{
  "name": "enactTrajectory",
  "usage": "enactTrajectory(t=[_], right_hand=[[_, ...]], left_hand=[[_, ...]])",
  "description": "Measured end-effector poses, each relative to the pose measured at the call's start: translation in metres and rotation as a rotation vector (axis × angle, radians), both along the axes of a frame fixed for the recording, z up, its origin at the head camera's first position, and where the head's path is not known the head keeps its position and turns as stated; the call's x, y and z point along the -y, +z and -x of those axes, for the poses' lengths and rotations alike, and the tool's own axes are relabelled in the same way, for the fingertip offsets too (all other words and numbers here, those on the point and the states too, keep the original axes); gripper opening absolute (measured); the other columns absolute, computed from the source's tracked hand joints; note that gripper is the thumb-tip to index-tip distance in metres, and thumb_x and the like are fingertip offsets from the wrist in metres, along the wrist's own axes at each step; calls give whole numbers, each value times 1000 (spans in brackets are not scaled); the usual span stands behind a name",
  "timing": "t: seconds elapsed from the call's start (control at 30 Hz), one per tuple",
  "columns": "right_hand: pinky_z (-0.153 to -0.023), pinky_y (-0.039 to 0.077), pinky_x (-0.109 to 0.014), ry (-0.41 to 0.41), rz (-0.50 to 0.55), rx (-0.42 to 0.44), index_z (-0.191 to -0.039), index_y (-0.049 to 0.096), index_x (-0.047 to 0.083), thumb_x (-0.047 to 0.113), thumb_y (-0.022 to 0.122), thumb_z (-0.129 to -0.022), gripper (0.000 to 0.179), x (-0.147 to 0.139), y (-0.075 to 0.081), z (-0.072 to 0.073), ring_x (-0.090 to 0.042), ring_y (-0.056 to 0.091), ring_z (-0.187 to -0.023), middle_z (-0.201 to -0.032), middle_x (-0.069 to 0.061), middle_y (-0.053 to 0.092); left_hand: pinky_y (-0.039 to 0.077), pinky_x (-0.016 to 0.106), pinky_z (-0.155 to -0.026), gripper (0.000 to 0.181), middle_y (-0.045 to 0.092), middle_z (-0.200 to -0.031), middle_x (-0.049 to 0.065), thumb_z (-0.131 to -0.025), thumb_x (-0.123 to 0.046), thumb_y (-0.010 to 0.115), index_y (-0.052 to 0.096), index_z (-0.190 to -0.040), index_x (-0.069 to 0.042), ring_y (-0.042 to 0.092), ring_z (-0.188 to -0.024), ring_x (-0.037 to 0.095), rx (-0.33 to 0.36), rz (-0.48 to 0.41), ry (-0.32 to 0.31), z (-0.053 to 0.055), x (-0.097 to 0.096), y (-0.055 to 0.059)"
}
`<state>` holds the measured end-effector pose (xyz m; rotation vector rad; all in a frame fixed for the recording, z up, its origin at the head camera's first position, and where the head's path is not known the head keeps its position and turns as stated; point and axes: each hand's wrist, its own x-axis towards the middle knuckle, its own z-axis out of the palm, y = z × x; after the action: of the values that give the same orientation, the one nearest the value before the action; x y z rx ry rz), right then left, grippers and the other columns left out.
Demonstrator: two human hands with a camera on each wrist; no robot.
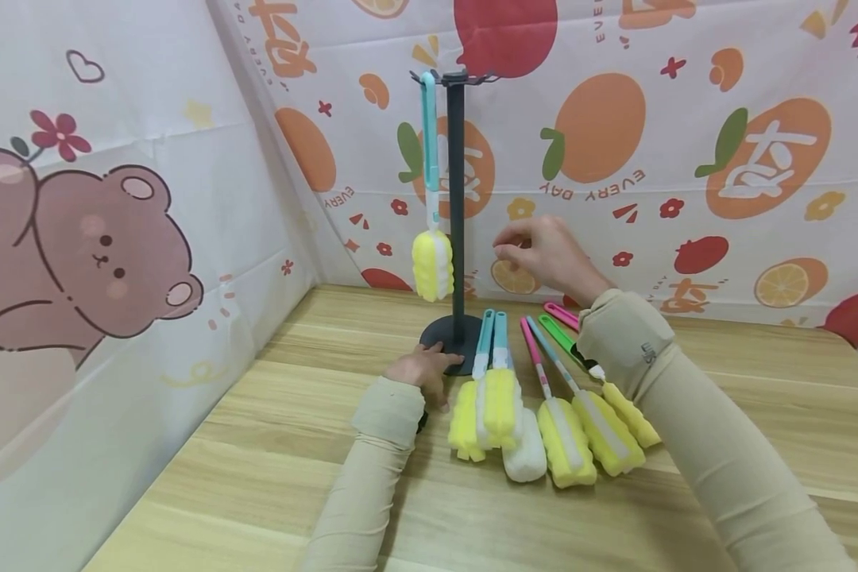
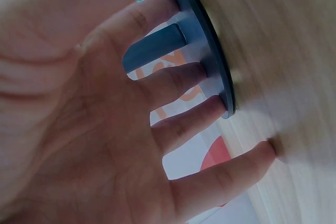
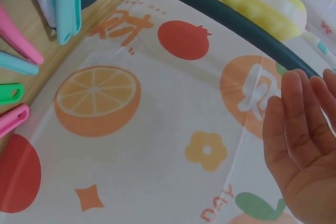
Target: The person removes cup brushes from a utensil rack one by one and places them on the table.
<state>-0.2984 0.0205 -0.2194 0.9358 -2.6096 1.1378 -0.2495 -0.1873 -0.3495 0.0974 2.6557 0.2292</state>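
Observation:
A black rack with a round base (image 1: pixel 436 330), an upright pole (image 1: pixel 457 199) and hooks at its top stands on the table. From one hook hangs a sponge bottle brush (image 1: pixel 432 266) with a teal handle and a yellow-and-white head. My left hand (image 1: pixel 418 372) presses spread fingertips on the base; in the left wrist view the little finger (image 2: pixel 226 182) touches the wood beside it. Right of the pole, my right hand (image 1: pixel 552 254) is raised in the air with loosely bent fingers, holding nothing. Below it several sponge brushes (image 1: pixel 565 445) lie fanned out on the table.
The loose brushes have teal, pink, blue and green handles (image 1: pixel 558 332); one head is white (image 1: pixel 525 453). A fruit-print cloth (image 1: pixel 600 127) hangs behind the wooden table (image 1: pixel 272 445), and a bear-print cloth (image 1: pixel 114 238) hangs at the left.

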Motion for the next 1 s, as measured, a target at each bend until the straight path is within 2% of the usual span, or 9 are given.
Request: enactTrajectory(t=[0.23,0.53,1.0], right_hand=[[-79,55,-37,-6,1,36,-110,75,-1,10,67,-99,17,6,3,2,-27,68,-82,-104,-16,72],[-77,55,-36,31,1,17,-113,74,-2,8,67,-98,19,13,6,1,-26,70,-80,-107,-16,72],[-83,56,-44,44,27,127,-125,69,1,11,65,-99,28,21,12,4,-27,71,-85,-121,-14,69]], left_hand=[[35,57,-111,88,20,-167,9,-83,-20,86,41,-158,-29,15,-153,33,1,-5,6,-1,1,1],[34,58,-111,89,20,-167,10,-83,-21,86,40,-158,-29,15,-153,33,3,2,-9,-1,0,1],[34,56,-112,87,20,-167,10,-83,-20,86,41,-158,-28,15,-153,33,5,-8,-13,0,1,0]])
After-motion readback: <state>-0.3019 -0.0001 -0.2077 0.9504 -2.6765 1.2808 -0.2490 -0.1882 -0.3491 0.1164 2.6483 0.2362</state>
